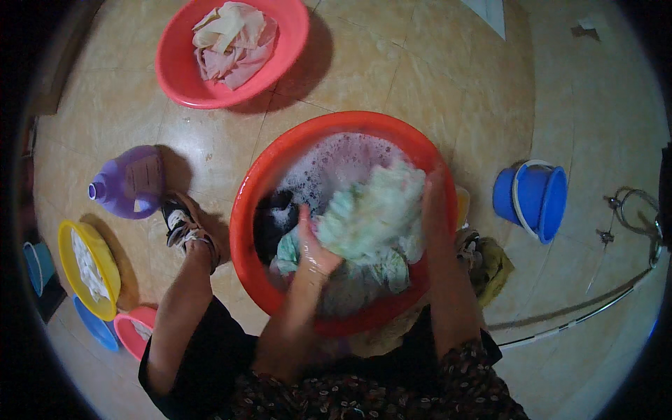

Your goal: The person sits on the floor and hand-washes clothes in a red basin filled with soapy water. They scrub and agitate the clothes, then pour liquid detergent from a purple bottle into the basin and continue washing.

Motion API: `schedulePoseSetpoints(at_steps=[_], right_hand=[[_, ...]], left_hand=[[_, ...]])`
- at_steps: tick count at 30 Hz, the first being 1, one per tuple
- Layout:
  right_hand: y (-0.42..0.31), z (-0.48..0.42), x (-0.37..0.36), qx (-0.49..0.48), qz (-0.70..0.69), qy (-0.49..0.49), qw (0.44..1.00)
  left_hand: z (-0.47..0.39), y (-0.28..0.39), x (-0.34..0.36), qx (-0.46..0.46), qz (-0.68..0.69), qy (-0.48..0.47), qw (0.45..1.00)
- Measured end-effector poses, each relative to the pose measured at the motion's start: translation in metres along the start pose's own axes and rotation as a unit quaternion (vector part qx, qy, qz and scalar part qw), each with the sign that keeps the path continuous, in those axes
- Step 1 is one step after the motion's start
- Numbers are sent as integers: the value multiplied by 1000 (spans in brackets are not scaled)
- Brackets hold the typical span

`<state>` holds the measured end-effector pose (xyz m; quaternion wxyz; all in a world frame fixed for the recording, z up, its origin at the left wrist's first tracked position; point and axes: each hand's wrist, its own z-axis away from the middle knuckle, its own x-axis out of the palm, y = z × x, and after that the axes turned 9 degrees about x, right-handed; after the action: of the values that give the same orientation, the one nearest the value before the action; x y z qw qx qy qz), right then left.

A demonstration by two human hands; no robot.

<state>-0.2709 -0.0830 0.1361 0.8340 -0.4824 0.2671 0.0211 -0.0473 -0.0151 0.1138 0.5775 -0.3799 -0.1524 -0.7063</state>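
Observation:
In front of me a large red-orange plastic basin [244,210] holds foamy, soapy water [341,152] and wet laundry. A bunched pale green and white cloth [373,215], blurred by motion, is lifted between my two hands. My left hand [317,244] cups its left side, wet, with the thumb pointing up. On its right side, near the basin's right wall, is my blurred right hand [433,194]; the cloth hides some of its fingers. Dark fabric [273,210] sits at the basin's left, and more pale green cloth [391,270] lies lower down.
Beyond is a pink basin [178,89] with pale cloths [236,47]. At left are a purple jug [131,181], a yellow basin [110,278] with white cloth, a blue basin [94,325] and a smaller pink basin [128,333]. A blue bucket [530,202] stands right, near a metal shower hose [577,317].

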Motion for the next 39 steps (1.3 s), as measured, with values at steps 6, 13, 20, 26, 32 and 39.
schedulePoseSetpoints(at_steps=[6,13,20,26,32,39], right_hand=[[86,80,-9,-26,193,70,978],[104,115,-7,24,265,6,964],[-35,114,-62,46,-513,-131,847],[-67,112,-108,-144,-235,138,951],[-107,64,-51,84,-524,-23,847],[8,11,63,-131,362,22,923]], left_hand=[[-6,-1,-33,-13,26,8,1000],[-10,31,6,-30,-564,33,825],[-31,43,39,412,-870,70,261],[-48,22,31,376,-897,-82,218],[-36,39,-4,256,-361,9,897],[-46,25,-53,385,-695,-17,608]])
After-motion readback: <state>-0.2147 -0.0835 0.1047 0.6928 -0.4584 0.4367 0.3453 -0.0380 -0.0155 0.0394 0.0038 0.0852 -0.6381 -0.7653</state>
